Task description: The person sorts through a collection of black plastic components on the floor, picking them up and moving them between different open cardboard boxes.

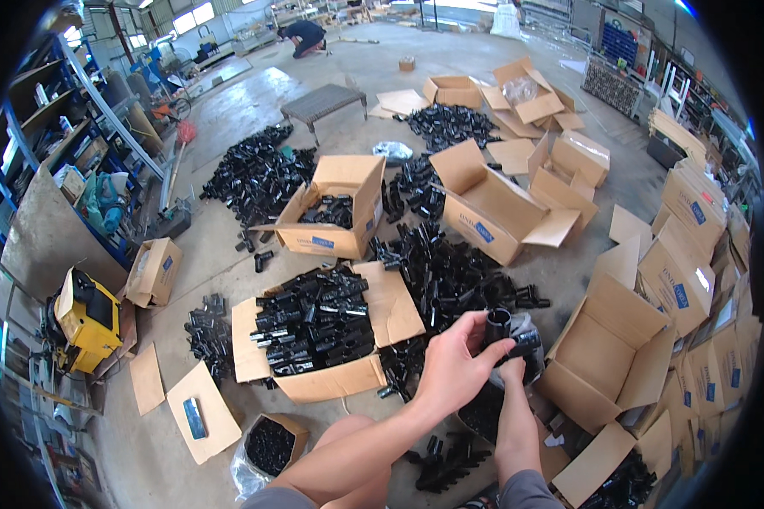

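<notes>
In front of me, to the right of centre, my left hand (pixel 460 360) grips a black tubular plastic fitting (pixel 498 325), thumb and fingers around its side, the round open end facing up. Close below it is my right hand (pixel 511 371), its fingers mostly hidden behind the fitting, so I cannot see what they hold. Under and beside my hands stands a container with a clear plastic liner (pixel 532 363), its inside holding small black pieces (pixel 481 411). To the left, an open cardboard box (pixel 327 382) is heaped with similar black fittings (pixel 314 318).
Loose piles of black fittings (pixel 259 178) cover the floor ahead. Open cardboard boxes (pixel 607 348) stand to the right, beside stacked cartons (pixel 679 271). Near my knee sits a small lined box of black pieces (pixel 270 445). A low table (pixel 324 102) and a crouching person (pixel 304 36) are farther off.
</notes>
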A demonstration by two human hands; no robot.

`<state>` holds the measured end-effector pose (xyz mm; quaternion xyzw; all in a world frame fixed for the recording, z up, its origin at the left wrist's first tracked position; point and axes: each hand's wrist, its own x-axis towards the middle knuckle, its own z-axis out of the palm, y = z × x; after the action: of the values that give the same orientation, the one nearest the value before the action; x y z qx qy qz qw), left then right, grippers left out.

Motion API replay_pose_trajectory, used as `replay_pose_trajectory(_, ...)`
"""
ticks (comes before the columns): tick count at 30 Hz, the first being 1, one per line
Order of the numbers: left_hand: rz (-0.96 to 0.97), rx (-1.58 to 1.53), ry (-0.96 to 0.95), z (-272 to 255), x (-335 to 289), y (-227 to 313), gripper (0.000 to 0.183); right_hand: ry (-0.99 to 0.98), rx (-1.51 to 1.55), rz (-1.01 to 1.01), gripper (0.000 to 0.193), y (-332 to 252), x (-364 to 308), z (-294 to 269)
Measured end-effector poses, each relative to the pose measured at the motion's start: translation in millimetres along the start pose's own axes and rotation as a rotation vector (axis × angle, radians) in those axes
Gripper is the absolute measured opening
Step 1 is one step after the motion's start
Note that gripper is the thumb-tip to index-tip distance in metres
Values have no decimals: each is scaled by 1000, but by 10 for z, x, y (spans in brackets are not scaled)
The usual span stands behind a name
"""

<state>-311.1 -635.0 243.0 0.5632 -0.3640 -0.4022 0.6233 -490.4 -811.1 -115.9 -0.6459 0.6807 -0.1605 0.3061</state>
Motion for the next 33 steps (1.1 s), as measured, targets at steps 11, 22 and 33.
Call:
replay_pose_trajectory(11, -225, -317, -8, -78, 111, -100, 14, 506, 163, -42, 18, -173, -486, -447)
replay_pose_trajectory(22, -399, -749, -27, -161, -77, -19, 17, 444, 1159, -346, 18, -2127, -2534, -1843)
replay_pose_trajectory(33, -373, -772, -124, 3, -420, 30, 13, 431, 1136, -378, 15, -2060, -2829, -2001)
